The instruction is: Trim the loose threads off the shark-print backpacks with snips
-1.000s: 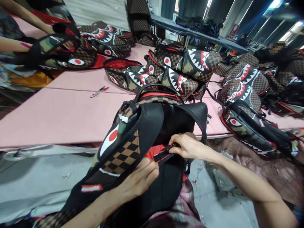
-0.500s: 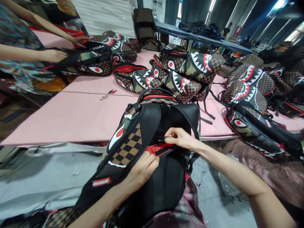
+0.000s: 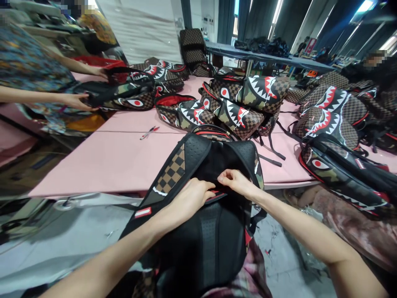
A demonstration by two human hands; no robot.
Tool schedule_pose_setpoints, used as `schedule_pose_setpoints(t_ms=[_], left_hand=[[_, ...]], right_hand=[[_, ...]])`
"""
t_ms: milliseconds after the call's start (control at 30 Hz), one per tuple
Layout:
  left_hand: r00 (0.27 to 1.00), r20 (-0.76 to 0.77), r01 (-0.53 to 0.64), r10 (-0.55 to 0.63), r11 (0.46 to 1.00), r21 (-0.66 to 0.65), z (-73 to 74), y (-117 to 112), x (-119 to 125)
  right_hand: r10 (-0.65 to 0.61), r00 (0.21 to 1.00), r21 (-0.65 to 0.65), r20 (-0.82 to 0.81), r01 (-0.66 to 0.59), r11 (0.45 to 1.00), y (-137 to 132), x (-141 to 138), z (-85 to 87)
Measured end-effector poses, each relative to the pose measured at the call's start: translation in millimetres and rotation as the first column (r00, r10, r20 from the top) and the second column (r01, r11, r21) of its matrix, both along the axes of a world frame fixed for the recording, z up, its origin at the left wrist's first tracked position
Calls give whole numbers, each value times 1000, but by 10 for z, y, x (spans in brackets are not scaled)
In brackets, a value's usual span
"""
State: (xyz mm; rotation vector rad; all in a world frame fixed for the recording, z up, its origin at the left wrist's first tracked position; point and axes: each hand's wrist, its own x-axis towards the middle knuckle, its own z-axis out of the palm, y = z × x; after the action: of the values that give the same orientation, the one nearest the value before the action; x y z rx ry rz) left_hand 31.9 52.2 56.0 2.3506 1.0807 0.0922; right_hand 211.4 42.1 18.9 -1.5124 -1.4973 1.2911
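A black backpack (image 3: 201, 231) with checkered and camouflage shark print leans on my lap against the pink table (image 3: 118, 161), its padded back panel towards me. My left hand (image 3: 192, 198) is closed on the upper edge of the back panel, where a red strip shows. My right hand (image 3: 234, 181) pinches something small and dark at the same spot, just beside the left hand; I cannot make out what it is. The two shoulder straps (image 3: 182, 165) arch above both hands.
Several shark-print backpacks (image 3: 245, 99) are piled on the table's far side and to the right (image 3: 335, 136). A red-handled tool (image 3: 149, 132) lies on the table. At the left another person's hands (image 3: 77, 101) hold a backpack (image 3: 124, 93). Grey floor lies below.
My left hand has moved up from the strap's side to the top of the back panel, meeting my right hand. The backpack has turned more squarely towards me. The view has shifted.
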Motion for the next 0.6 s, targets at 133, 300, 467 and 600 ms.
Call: schedule_pose_setpoints(t_ms=[133,300,467,600], left_hand=[[999,-35,5,-4,999,48,-79,44,110],[976,-167,-111,139,980,163,-191,-3,153],[959,-228,-127,170,973,193,-178,-5,156],[954,-235,-141,187,970,199,-156,-13,128]], right_hand=[[-35,997,0,74,35,999,20,80,-51],[82,913,31,400,-103,994,-17,138,37],[170,859,-18,483,-184,983,18,88,93],[210,843,-13,496,-234,972,91,25,102]])
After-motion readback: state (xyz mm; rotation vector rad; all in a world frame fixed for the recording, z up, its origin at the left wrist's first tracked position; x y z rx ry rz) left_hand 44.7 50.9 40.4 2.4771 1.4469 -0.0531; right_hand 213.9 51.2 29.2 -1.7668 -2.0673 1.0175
